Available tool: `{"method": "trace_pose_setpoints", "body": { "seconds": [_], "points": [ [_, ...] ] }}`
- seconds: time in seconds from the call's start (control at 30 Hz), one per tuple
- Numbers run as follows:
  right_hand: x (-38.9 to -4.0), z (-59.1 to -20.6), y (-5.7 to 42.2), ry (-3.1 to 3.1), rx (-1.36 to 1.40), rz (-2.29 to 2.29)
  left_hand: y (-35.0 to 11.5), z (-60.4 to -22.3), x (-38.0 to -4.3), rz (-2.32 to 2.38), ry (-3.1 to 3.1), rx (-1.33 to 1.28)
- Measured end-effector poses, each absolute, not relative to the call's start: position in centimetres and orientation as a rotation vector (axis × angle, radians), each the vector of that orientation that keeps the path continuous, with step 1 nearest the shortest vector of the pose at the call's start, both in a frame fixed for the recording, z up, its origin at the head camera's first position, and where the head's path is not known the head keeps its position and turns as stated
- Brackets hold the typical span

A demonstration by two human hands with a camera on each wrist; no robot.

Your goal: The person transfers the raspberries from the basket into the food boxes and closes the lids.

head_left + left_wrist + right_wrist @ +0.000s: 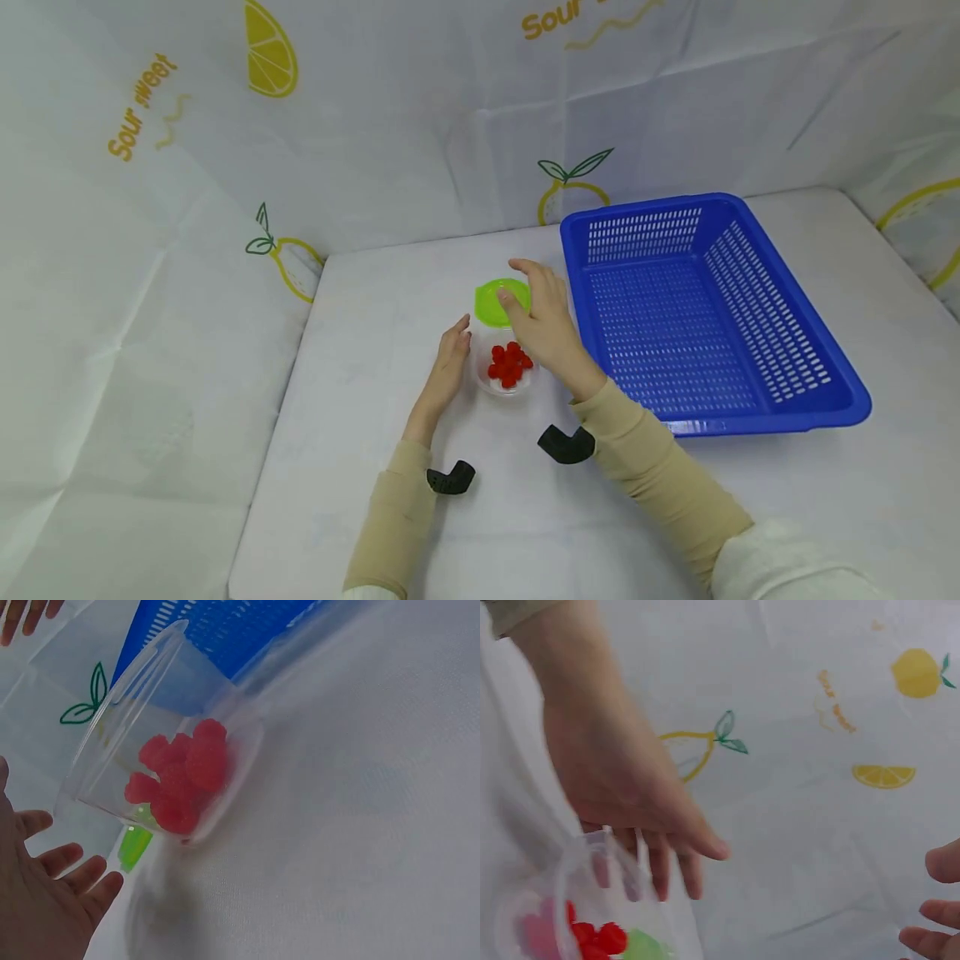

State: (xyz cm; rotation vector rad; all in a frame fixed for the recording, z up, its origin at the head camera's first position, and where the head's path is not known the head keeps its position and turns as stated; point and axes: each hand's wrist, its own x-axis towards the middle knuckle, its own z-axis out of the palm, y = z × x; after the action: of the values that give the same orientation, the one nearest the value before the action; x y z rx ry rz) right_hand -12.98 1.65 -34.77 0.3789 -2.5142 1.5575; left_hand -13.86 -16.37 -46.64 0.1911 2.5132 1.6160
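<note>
A clear plastic bowl [487,385] holds several red raspberries [180,776] and stands upright on the white table. My left hand [446,371] is beside the bowl's left side, fingers loosely extended, gripping nothing. In the left wrist view the fingers of this left hand [64,881] point toward the bowl's rim. Just beyond the bowl is a bright green lid [487,307]. My right hand [551,329] hovers over the lid's right edge, thumb and fingers spread apart with nothing between them. The right wrist view shows only part of the right hand [941,911].
A large blue plastic basket [810,333] with slotted walls stands to the right, close beside the right forearm. Behind the table hangs a white cloth [420,150] printed with lemons. Black curved pieces [566,446] show at both wrists.
</note>
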Motion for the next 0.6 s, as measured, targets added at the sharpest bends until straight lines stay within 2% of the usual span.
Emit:
{"method": "trace_pose_setpoints", "body": {
  "seconds": [0.4,0.6],
  "points": [
    [-13.4,-40.3,-2.2,-2.348,0.309,1.289,-16.0,-46.5,-16.6,1.694,2.407,0.145],
    [-14.7,-42.1,-0.9,-2.268,0.096,1.457,-15.3,-47.6,-16.8,1.702,2.397,0.052]
  ]
}}
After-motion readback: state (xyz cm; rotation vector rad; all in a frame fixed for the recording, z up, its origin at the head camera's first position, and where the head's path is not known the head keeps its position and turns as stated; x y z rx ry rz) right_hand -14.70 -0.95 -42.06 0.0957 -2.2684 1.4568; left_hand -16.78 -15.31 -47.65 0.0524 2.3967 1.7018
